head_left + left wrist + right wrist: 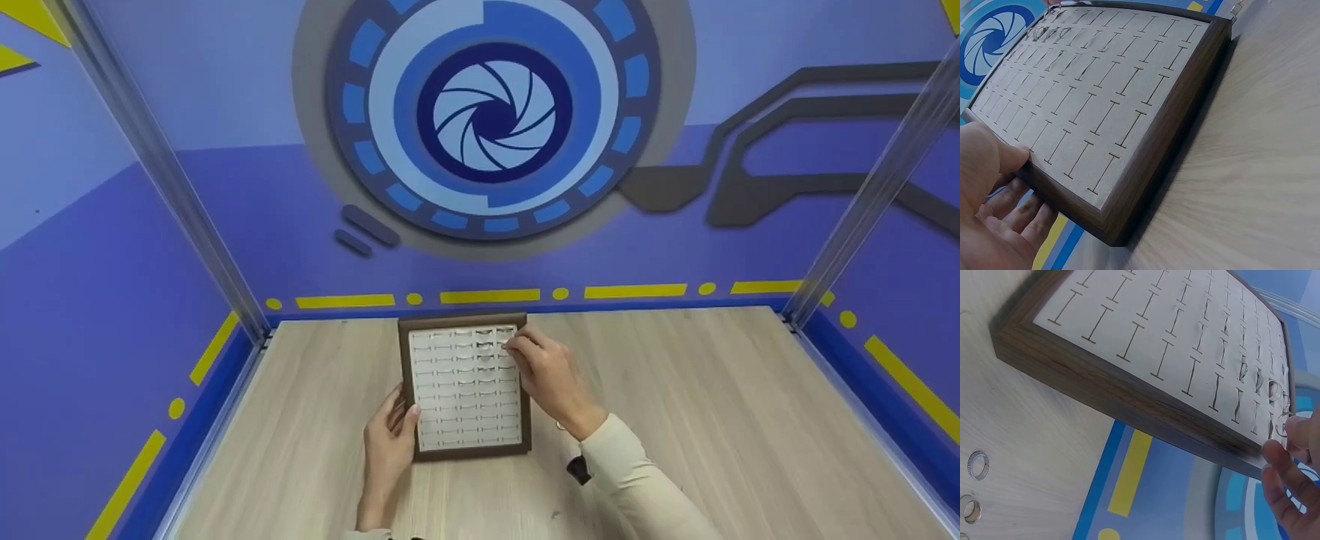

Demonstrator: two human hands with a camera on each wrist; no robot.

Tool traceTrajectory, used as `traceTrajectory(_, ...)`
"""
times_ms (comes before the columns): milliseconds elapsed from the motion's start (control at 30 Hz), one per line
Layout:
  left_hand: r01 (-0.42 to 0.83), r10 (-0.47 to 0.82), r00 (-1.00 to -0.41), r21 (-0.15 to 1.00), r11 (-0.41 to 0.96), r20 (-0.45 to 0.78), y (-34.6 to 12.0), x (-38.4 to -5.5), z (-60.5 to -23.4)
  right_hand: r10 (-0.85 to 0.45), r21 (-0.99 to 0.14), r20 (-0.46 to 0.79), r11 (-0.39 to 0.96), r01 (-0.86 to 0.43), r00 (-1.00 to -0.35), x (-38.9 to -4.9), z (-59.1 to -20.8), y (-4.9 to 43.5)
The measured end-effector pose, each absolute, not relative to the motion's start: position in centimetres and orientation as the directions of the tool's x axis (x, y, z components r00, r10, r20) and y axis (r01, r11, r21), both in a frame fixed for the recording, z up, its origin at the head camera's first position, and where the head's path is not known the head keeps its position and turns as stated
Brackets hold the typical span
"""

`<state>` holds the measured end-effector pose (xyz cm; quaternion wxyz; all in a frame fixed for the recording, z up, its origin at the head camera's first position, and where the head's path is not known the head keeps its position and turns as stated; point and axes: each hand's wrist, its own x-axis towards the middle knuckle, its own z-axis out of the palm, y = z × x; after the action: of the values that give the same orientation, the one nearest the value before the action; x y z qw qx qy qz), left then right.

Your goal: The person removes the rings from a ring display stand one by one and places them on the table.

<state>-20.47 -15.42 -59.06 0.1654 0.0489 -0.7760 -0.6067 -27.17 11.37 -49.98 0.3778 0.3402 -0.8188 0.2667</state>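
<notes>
A ring display tray [467, 416] with a brown wooden frame and a cream insert cut with rows of slots leans up from the tabletop. My left hand [390, 442] grips its left side; in the left wrist view the thumb [1013, 157] lies on the front edge and the other fingers are behind. At the upper right slots, my right hand [553, 375] pinches a thin silver ring [1281, 431] between thumb and fingertips. Several silver rings [1258, 381] sit in slots near those fingers.
Loose silver rings [978, 465] lie on the wooden table [675, 420] to the right of the tray, seen in the right wrist view. A blue patterned back wall [247, 202] rises right behind the tray, and side panels with metal posts [161, 169] flank the table.
</notes>
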Motion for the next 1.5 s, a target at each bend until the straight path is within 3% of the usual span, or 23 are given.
traceTrajectory(467, 0.124, -0.282, -0.938, 0.956, 0.266, 0.2, -15.4, -20.6, -59.3, -0.355, -0.227, 0.797, 0.573, -0.788, -0.488, -25.8, -50.2, 13.1)
traceTrajectory(700, 0.122, -0.281, -0.939, 0.957, 0.264, 0.197, -15.4, -20.7, -59.1, -0.352, -0.284, 0.765, 0.568, -0.772, -0.54, -25.0, -50.7, 14.7)
traceTrajectory(933, 0.152, -0.27, -0.938, 0.957, 0.247, 0.219, -15.4, -20.6, -59.2, -0.365, -0.259, 0.752, 0.602, -0.755, -0.549, -24.1, -52.5, 16.7)
traceTrajectory(1500, 0.098, -0.29, -0.941, 0.962, 0.256, 0.173, -15.4, -20.9, -59.1, -0.348, -0.399, 0.593, 0.657, -0.64, -0.726, -22.1, -56.5, 18.3)
